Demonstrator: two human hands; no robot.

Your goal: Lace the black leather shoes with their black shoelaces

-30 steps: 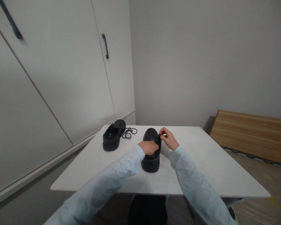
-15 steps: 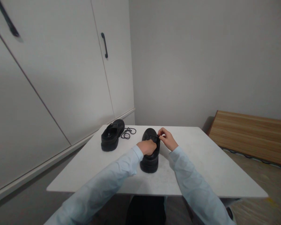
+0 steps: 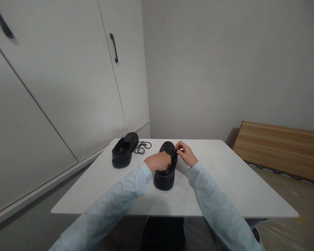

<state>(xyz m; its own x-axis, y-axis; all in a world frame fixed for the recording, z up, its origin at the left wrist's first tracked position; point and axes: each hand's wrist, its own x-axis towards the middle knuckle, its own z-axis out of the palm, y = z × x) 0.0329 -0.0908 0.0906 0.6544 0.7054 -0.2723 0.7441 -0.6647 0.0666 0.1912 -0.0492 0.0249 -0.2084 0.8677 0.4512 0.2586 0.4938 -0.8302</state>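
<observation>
A black shoe point(image 3: 164, 181) stands on the white table in front of me, toe pointing away. My left hand point(image 3: 159, 161) reaches into its opening from the left, fingers curled down against the upper and partly hidden inside. At the shoe's right side, by the lacing flap, my right hand point(image 3: 186, 153) has thumb and forefinger pinched together. Something small and dark is at those fingertips, too small to make out. The matching black shoe point(image 3: 121, 158) rests farther left, its toe also away from me. Beside it lies a loose, tangled black shoelace point(image 3: 141, 149).
The white table point(image 3: 219, 188) has its near edge close to my body. White cabinet doors point(image 3: 68, 87) with dark handles rise on the left, and a grey wall point(image 3: 211, 69) stands behind. A wood-grain panel point(image 3: 277, 150) is beyond the table at right.
My left hand has shifted slightly left, and the near shoe's heel has swung a little left with it. The right hand keeps its pinch at the shoe's side.
</observation>
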